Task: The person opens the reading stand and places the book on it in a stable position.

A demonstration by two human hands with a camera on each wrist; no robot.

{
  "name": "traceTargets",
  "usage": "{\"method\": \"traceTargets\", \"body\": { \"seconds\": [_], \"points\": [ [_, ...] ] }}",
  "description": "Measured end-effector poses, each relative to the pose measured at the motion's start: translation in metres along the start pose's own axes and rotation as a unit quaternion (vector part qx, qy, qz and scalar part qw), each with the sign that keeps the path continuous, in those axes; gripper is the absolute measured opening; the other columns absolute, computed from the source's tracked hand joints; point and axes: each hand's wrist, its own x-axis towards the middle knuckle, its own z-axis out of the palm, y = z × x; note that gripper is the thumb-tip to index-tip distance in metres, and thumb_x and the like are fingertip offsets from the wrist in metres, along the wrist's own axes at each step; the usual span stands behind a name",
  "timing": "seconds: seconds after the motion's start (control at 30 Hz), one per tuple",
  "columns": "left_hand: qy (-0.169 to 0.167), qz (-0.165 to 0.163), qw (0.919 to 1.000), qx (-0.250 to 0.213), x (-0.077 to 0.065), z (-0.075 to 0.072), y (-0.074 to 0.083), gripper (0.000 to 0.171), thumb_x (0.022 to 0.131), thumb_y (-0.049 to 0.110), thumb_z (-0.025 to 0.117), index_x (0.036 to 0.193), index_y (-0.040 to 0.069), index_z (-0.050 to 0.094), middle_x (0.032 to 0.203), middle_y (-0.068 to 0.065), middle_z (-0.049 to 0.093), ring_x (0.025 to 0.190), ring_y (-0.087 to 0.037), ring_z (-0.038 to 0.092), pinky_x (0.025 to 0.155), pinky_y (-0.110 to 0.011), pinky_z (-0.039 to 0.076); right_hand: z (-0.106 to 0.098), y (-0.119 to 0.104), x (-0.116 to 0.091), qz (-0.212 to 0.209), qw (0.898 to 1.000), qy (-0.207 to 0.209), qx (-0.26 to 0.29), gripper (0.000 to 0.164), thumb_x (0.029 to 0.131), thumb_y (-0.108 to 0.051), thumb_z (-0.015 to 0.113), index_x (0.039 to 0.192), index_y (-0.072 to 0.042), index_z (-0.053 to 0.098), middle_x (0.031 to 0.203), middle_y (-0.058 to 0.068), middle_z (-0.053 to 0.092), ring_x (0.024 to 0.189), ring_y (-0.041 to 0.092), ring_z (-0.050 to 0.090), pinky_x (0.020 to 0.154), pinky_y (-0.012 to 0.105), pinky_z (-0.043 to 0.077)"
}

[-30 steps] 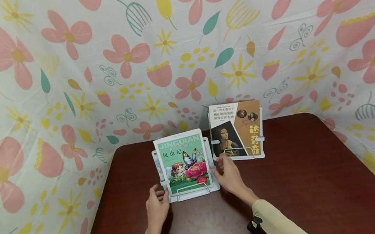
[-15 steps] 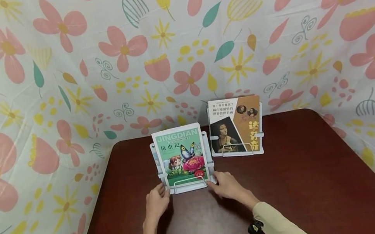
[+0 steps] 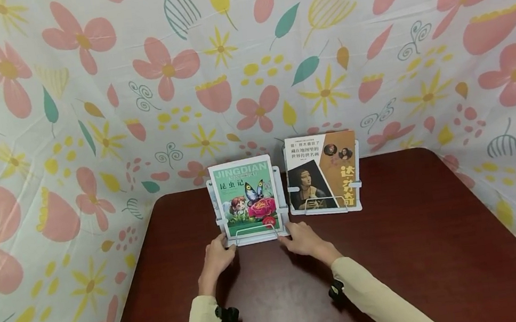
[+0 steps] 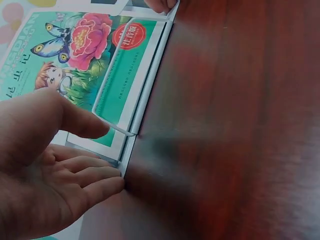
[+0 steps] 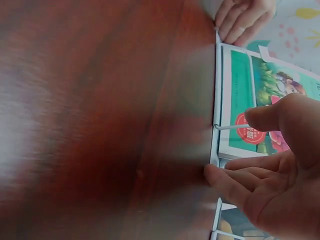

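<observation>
A green-covered book (image 3: 248, 200) with a butterfly and a pink flower leans in a white book stand (image 3: 283, 201). A bent wire (image 4: 100, 95) crosses the book's lower front. My left hand (image 3: 217, 254) holds the stand's lower left corner, thumb in front and fingers along the base edge. At the lower right corner my right hand (image 3: 303, 238) grips the stand in the same way, its thumb by the wire end in the right wrist view. The stand's back is hidden.
To the right, a second white stand (image 3: 358, 202) carries a brown and white book (image 3: 341, 167) with a painted portrait. Both stand near the back of the dark red-brown table (image 3: 395, 251). Behind hangs a flower-patterned cloth (image 3: 247, 76).
The stand with the green book has moved back toward the cloth and stands straighter beside the other one. My right hand has come down from the stand's side to its lower corner.
</observation>
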Motion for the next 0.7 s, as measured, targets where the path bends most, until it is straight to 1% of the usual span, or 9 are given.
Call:
{"method": "traceTargets", "body": {
  "seconds": [0.07, 0.13, 0.2, 0.3, 0.37, 0.47, 0.53, 0.63, 0.7],
  "points": [
    [-0.015, -0.004, 0.9999, 0.001, 0.006, -0.001, 0.002, 0.061, 0.095, 0.014, 0.062, 0.149, -0.009, 0.043, 0.139, -0.031, 0.057, 0.112, -0.035, 0.065, 0.085, -0.044, 0.053, 0.000, 0.002, 0.007, 0.003, 1.000, 0.001, -0.020, 0.030, 0.096, -0.023, 0.069, 0.109, 0.004, 0.067, 0.079, 0.010, 0.067, 0.063, 0.017, 0.053, 0.059, 0.035, 0.045],
    [-0.024, -0.009, 0.9997, 0.004, 0.012, -0.002, 0.002, 0.063, 0.093, 0.012, 0.060, 0.150, -0.008, 0.041, 0.141, -0.031, 0.056, 0.106, -0.032, 0.062, 0.080, -0.041, 0.049, 0.000, 0.003, 0.013, 0.006, 0.999, -0.001, -0.034, 0.029, 0.096, -0.026, 0.070, 0.104, 0.002, 0.068, 0.077, 0.011, 0.067, 0.064, 0.019, 0.054, 0.061, 0.037, 0.047],
    [-0.028, -0.015, 0.9995, 0.003, 0.018, -0.002, 0.002, 0.065, 0.091, 0.011, 0.058, 0.151, -0.007, 0.040, 0.143, -0.030, 0.055, 0.106, -0.031, 0.060, 0.080, -0.039, 0.046, -0.001, 0.005, 0.019, 0.006, 0.999, -0.001, -0.046, 0.029, 0.096, -0.028, 0.069, 0.101, 0.001, 0.068, 0.077, 0.011, 0.067, 0.066, 0.020, 0.057, 0.063, 0.039, 0.048],
    [-0.027, -0.013, 0.9995, 0.004, 0.026, -0.002, 0.002, 0.066, 0.090, 0.010, 0.057, 0.151, -0.007, 0.040, 0.143, -0.030, 0.054, 0.107, -0.030, 0.060, 0.081, -0.039, 0.047, -0.001, 0.009, 0.024, 0.006, 0.998, 0.001, -0.057, 0.029, 0.096, -0.028, 0.068, 0.103, 0.000, 0.068, 0.081, 0.012, 0.068, 0.070, 0.023, 0.061, 0.066, 0.043, 0.050],
    [-0.028, -0.012, 0.9995, 0.002, 0.030, -0.002, 0.002, 0.067, 0.089, 0.009, 0.056, 0.152, -0.006, 0.039, 0.143, -0.030, 0.055, 0.098, -0.029, 0.061, 0.080, -0.038, 0.046, 0.000, 0.012, 0.027, 0.002, 0.998, 0.004, -0.069, 0.028, 0.097, -0.028, 0.068, 0.103, -0.001, 0.068, 0.083, 0.012, 0.068, 0.074, 0.026, 0.064, 0.068, 0.045, 0.051],
    [-0.026, -0.013, 0.9996, 0.003, 0.037, -0.002, 0.002, 0.069, 0.086, 0.008, 0.056, 0.152, -0.006, 0.040, 0.141, -0.030, 0.056, 0.088, -0.028, 0.059, 0.077, -0.038, 0.045, 0.001, 0.014, 0.029, -0.006, 0.996, 0.014, -0.088, 0.026, 0.097, -0.028, 0.067, 0.098, -0.002, 0.066, 0.081, 0.013, 0.066, 0.077, 0.034, 0.068, 0.069, 0.049, 0.053],
    [-0.025, -0.014, 0.9996, 0.004, 0.040, -0.002, 0.003, 0.070, 0.085, 0.007, 0.056, 0.152, -0.005, 0.040, 0.141, -0.029, 0.057, 0.089, -0.028, 0.058, 0.076, -0.038, 0.045, 0.004, 0.015, 0.030, -0.011, 0.995, 0.021, -0.099, 0.027, 0.098, -0.028, 0.067, 0.097, -0.001, 0.064, 0.081, 0.015, 0.065, 0.079, 0.037, 0.068, 0.070, 0.051, 0.054],
    [-0.021, -0.018, 0.9996, 0.002, 0.044, -0.002, 0.006, 0.070, 0.084, 0.006, 0.055, 0.152, -0.004, 0.041, 0.142, -0.028, 0.056, 0.098, -0.029, 0.058, 0.077, -0.038, 0.044, 0.009, 0.015, 0.033, -0.014, 0.992, 0.024, -0.120, 0.034, 0.100, -0.028, 0.063, 0.107, 0.005, 0.063, 0.092, 0.021, 0.066, 0.084, 0.041, 0.069, 0.074, 0.053, 0.056],
    [-0.020, -0.020, 0.9996, -0.002, 0.046, -0.002, 0.007, 0.070, 0.084, 0.006, 0.055, 0.152, -0.004, 0.040, 0.144, -0.028, 0.054, 0.102, -0.029, 0.057, 0.077, -0.038, 0.044, 0.013, 0.016, 0.034, -0.011, 0.990, 0.022, -0.136, 0.042, 0.102, -0.028, 0.059, 0.119, 0.010, 0.060, 0.107, 0.025, 0.066, 0.089, 0.042, 0.070, 0.076, 0.053, 0.057]
  ]
}}
